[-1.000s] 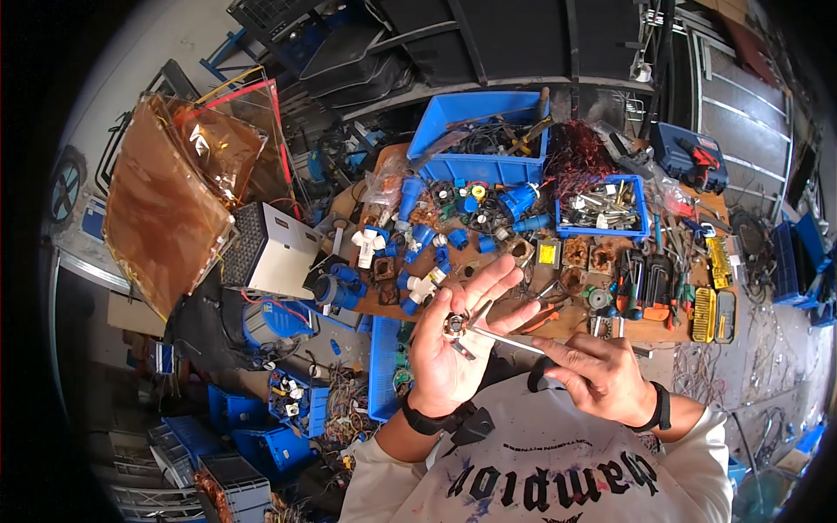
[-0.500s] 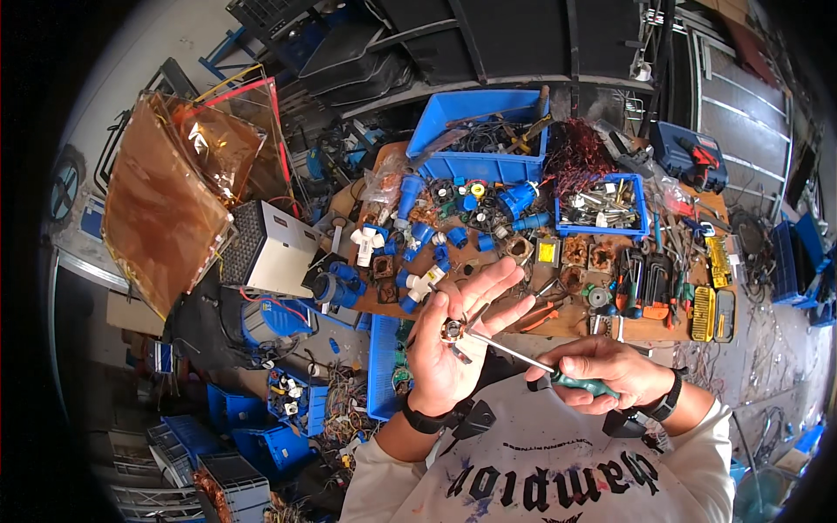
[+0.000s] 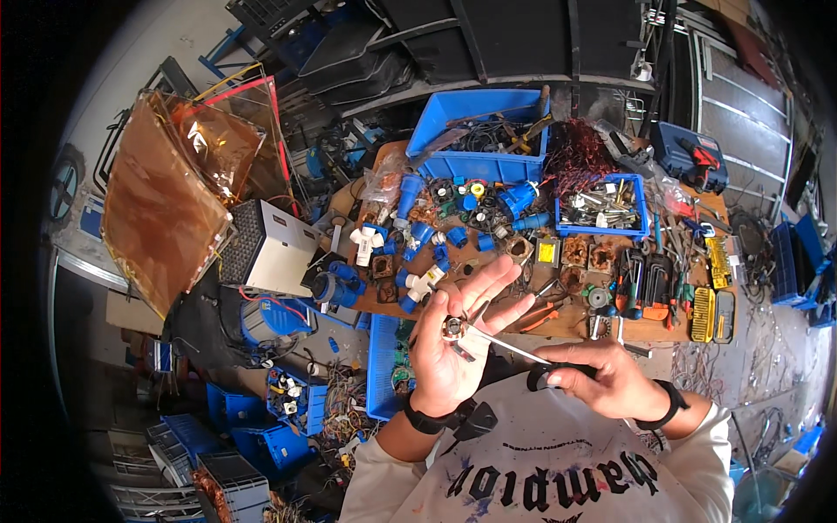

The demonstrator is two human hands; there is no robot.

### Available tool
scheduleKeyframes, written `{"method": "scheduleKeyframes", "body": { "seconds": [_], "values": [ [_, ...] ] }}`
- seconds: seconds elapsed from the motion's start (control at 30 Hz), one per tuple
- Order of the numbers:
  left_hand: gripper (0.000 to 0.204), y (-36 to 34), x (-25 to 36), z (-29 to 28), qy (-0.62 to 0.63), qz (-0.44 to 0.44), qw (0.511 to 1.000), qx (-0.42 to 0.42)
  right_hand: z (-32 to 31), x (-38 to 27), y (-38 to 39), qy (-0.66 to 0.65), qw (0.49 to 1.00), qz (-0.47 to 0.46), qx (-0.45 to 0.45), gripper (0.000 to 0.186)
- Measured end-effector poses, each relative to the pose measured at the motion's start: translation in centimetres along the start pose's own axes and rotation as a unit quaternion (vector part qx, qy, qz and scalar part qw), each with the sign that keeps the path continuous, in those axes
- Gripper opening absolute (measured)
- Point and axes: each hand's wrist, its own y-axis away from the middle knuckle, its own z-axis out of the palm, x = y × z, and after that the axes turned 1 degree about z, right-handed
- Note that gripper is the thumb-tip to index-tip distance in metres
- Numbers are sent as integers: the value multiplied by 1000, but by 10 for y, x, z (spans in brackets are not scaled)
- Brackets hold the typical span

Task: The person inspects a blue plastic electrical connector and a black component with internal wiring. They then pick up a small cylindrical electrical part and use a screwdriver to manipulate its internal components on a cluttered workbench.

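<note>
A wooden table point(image 3: 567, 324) carries the clutter. At its far edge sits a big blue bin point(image 3: 475, 131) of cables, with a small blue tray point(image 3: 602, 228) of metal parts to its right. Blue plugs point(image 3: 417, 235) and white fittings point(image 3: 364, 246) lie on the left, screwdrivers point(image 3: 645, 283) and yellow bit cases point(image 3: 711, 309) on the right.

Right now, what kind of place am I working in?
Likely a cluttered repair or salvage workshop: a workbench strewn with small parts, blue bins of cables and metal pieces, and a row of screwdrivers beside them.
</note>
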Motion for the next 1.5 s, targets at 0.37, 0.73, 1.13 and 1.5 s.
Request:
{"method": "scheduleKeyframes", "body": {
  "seconds": [0.37,0.73,1.13,1.5],
  "values": [
    [29,-5,-2,1,17,28,999,-26,-20,5,-8,-557,734,327,-211,46],
    [29,-7,-3,10,-28,50,998,26,-19,-21,-3,72,997,10,-22,31],
    [29,-9,-2,9,-28,58,998,-10,-29,-20,-6,-454,813,315,-185,42],
    [27,-6,5,18,-11,49,999,-3,-16,-5,-4,-512,794,263,-197,44]
  ]
}}
